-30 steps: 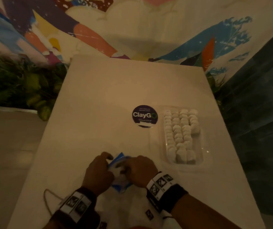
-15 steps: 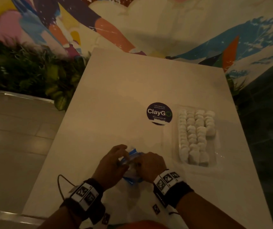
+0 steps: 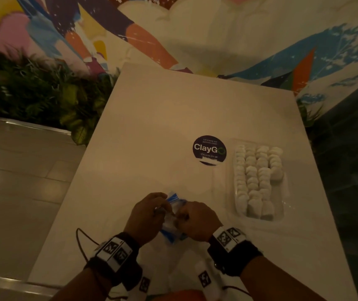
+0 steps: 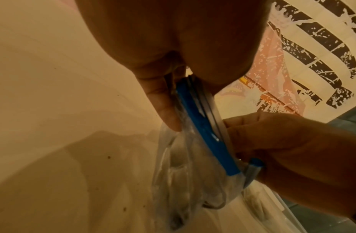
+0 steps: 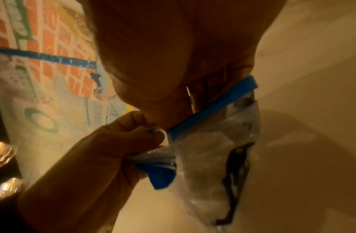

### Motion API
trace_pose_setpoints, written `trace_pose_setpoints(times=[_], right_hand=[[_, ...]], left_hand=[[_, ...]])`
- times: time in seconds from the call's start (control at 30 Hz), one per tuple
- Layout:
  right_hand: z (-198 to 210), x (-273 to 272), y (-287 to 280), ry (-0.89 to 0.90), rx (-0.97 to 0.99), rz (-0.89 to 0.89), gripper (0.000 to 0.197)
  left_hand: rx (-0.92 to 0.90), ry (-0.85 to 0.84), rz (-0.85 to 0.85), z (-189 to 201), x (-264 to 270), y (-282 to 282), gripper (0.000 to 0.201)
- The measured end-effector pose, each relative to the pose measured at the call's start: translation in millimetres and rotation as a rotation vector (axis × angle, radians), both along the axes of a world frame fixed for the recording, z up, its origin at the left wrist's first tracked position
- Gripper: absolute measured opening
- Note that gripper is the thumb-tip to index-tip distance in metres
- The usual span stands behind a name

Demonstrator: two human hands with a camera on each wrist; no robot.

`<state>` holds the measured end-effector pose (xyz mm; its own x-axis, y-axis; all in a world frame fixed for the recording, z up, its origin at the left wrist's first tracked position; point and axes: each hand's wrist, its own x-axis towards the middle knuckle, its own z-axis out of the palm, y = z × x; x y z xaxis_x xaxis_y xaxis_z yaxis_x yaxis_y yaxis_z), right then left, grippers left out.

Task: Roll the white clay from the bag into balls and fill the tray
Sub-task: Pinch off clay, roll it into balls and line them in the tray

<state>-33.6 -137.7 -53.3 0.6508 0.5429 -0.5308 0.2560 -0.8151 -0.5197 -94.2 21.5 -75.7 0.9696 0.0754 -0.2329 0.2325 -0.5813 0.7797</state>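
Observation:
A clear zip bag [image 3: 173,216] with a blue seal strip [image 4: 205,129] hangs between both hands near the table's front edge. White clay [image 5: 205,157] shows through its plastic. My left hand [image 3: 146,216] pinches the bag's mouth on one side, and my right hand [image 3: 197,220] pinches the opposite side by the blue strip [image 5: 205,113]. A clear plastic tray [image 3: 286,192] lies to the right, holding several rows of white clay balls [image 3: 254,177]; its near right part is bare.
A round dark "ClayGO" sticker [image 3: 209,150] sits on the white table [image 3: 152,118] left of the tray. A thin cable [image 3: 80,240] loops at the front left edge. Plants [image 3: 43,94] and a painted wall stand behind.
The head view has swung left, so hands and tray sit further right in the picture. Both hands keep hold of the bag, with their grip on the mouth shifted slightly.

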Motion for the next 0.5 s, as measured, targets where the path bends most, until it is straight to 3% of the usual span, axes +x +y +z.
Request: trace_pose_setpoints(times=[0.13,0.23,0.33,0.5], right_hand=[[-5,3,-9,0.104,0.303,-0.281,0.006],[2,9,-14,0.174,0.458,-0.514,0.011],[9,13,-14,0.159,0.518,-0.501,0.017],[20,14,-7,0.178,0.621,-0.473,0.013]], left_hand=[[-0.071,0.011,0.049,3,0,2,0.009],[-0.159,-0.034,0.094,6,0,3,0.025],[-0.288,-0.043,0.024,10,2,2,0.027],[-0.231,-0.055,0.048,2,3,2,0.041]])
